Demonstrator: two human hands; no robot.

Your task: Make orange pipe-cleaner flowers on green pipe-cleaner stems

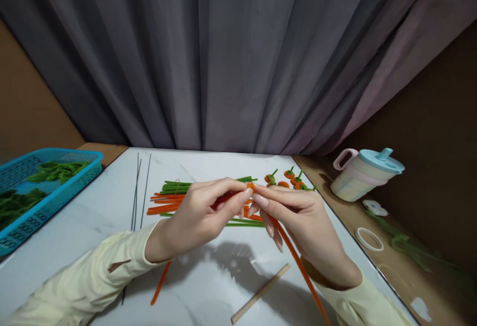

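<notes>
Both of my hands meet over the middle of the table, pinching an orange pipe cleaner (302,268) at a small bent bit between the fingertips. My left hand (210,206) grips it with thumb and forefinger. Thumb and fingers of my right hand (298,211) close on the same spot. One long tail runs down to the lower right; another orange end (161,284) shows below my left wrist, perhaps the same piece. Behind the hands lie green pipe cleaners (175,187) and orange pipe cleaners (166,204), partly hidden. A thin wooden stick (261,293) lies in front.
Small orange coiled shapes with green tops (288,173) sit at the back right. Thin dark wires (136,192) lie at left, beside a blue basket (52,216) of green pieces. Right of the white tabletop stand a lidded jug (365,174) and a tape ring (368,239).
</notes>
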